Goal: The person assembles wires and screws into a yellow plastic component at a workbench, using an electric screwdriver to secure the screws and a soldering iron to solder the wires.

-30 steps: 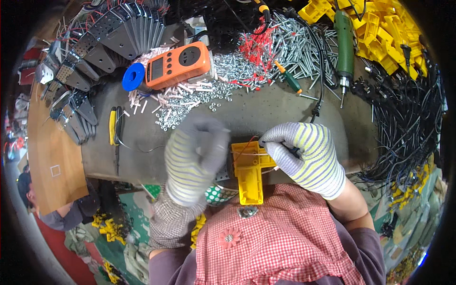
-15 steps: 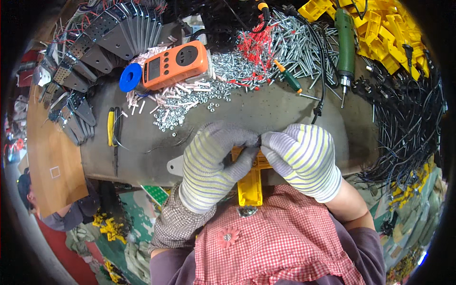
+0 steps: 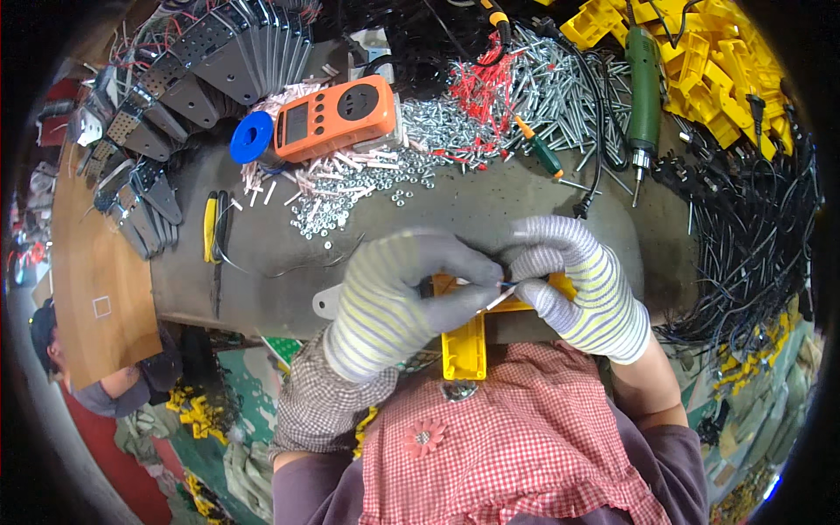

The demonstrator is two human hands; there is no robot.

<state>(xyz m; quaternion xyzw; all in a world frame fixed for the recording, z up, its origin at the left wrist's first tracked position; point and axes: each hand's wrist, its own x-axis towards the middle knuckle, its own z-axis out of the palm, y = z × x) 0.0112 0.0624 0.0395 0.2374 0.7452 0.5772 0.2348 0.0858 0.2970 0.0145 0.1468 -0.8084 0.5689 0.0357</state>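
Note:
Both hands wear striped grey and yellow gloves and meet over a yellow plastic housing (image 3: 464,350) at the table's near edge. My left hand (image 3: 394,289) is closed, thumb and forefinger pinching thin wires (image 3: 509,284), one bluish. A small white tube (image 3: 499,300) sticks out beside those fingertips. My right hand (image 3: 584,284) is closed too, its thumb and fingertips at the other side of the wires. The gloves hide part of the housing, and the exact grip is too small to make out. A grey metal plate end (image 3: 326,303) shows left of my left hand.
Behind lie an orange meter (image 3: 337,118), a blue spool (image 3: 252,137), loose nuts (image 3: 324,210), screws (image 3: 560,87) and a green-handled screwdriver (image 3: 541,150). A green electric screwdriver (image 3: 643,96), yellow housings (image 3: 726,70) and black cables (image 3: 744,227) fill the right. Yellow-handled cutters (image 3: 211,227) lie left.
My right hand has shifted right and its fingers have opened out somewhat from the left's. Thin wires and a white tube now show between the fingertips. The view has shifted slightly.

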